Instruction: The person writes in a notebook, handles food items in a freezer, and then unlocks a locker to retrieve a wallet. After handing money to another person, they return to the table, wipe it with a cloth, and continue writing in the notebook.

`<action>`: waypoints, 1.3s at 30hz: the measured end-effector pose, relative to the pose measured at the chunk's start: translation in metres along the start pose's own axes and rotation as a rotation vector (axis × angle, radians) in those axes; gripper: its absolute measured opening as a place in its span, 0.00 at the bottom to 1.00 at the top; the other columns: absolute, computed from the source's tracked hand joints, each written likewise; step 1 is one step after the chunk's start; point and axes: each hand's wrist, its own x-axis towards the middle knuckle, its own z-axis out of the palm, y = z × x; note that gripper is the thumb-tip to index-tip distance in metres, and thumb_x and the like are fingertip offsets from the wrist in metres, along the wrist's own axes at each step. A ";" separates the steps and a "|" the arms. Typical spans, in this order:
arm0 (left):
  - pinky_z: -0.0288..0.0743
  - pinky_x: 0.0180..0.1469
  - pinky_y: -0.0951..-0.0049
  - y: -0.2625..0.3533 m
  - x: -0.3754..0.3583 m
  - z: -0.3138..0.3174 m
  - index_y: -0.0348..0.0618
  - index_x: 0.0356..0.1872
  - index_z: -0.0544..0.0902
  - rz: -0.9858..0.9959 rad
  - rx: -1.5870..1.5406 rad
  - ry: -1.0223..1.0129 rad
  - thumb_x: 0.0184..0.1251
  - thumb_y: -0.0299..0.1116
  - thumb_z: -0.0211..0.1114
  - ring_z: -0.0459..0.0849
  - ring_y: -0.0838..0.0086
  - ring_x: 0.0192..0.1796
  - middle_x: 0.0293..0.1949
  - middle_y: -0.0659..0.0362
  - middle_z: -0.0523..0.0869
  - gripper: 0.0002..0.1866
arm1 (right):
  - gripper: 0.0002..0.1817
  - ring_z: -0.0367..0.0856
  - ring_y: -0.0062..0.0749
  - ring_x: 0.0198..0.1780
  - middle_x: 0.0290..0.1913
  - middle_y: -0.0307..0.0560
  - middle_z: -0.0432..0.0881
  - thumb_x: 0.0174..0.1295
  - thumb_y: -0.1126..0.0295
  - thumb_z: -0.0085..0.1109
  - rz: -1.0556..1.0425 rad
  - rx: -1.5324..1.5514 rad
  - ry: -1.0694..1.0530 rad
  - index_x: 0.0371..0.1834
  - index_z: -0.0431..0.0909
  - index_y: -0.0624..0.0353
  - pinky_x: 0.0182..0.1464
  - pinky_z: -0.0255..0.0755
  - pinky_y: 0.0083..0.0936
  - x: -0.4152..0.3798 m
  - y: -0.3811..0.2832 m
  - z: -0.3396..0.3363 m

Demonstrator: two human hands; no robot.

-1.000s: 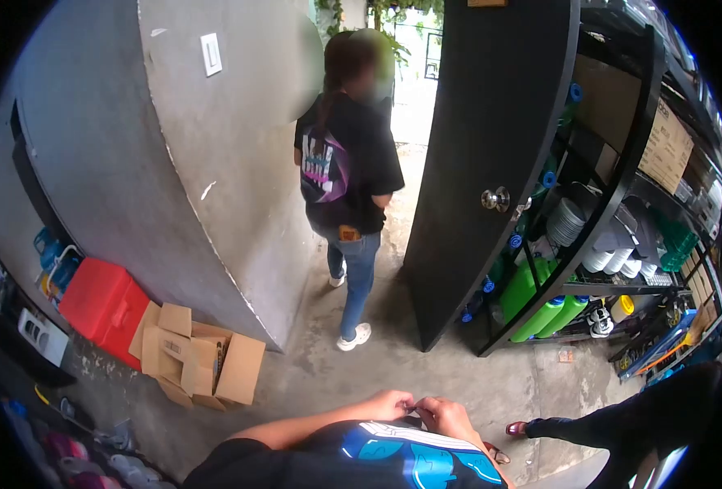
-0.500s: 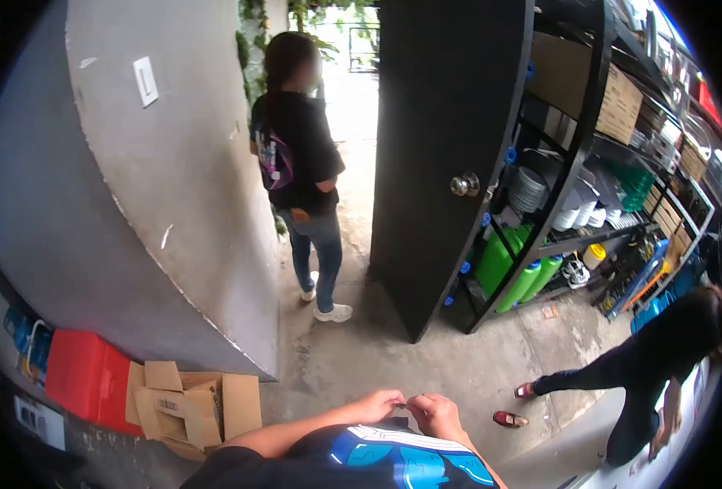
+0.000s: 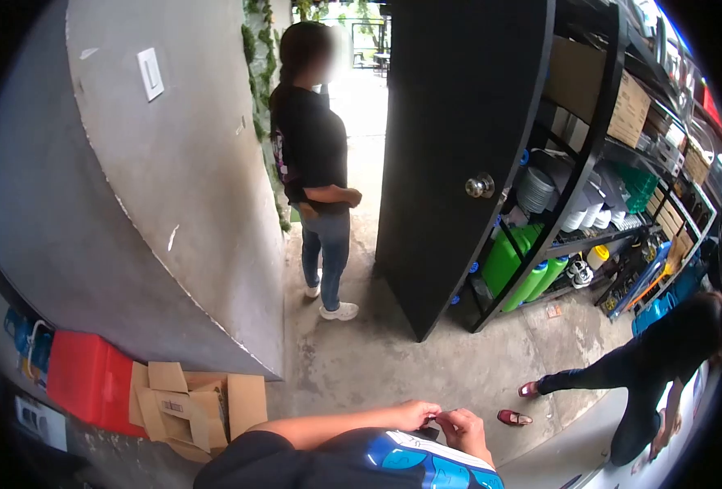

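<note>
Low in the view, both hands meet in front of my dark shirt with its blue and white print (image 3: 434, 464). My left hand (image 3: 415, 415) is closed, fingertips pinched together. My right hand (image 3: 462, 427) is also closed, its fingertips almost touching the left ones. Something small and dark seems to be between the fingertips, but it is too small to name. An open cardboard box (image 3: 247, 401) stands on the floor left of my left forearm.
Ahead, a person in a black shirt (image 3: 316, 130) stands in the doorway beside an open black door (image 3: 450, 147). Right of it, a black shelf rack holds green jugs (image 3: 512, 257). Another person (image 3: 646, 367) sits at the right. A red box (image 3: 92, 379) lies left.
My hands have shifted slightly right and down in view, still together. The person in the doorway has turned more sideways, with a forearm now showing in front.
</note>
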 end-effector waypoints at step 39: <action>0.72 0.46 0.77 -0.020 -0.073 -0.134 0.38 0.41 0.76 -0.023 -0.076 0.503 0.51 0.15 0.58 0.77 0.79 0.43 0.38 0.61 0.81 0.15 | 0.09 0.79 0.52 0.36 0.33 0.55 0.80 0.55 0.68 0.59 -0.277 0.299 -0.478 0.39 0.78 0.55 0.38 0.74 0.38 0.152 -0.019 0.099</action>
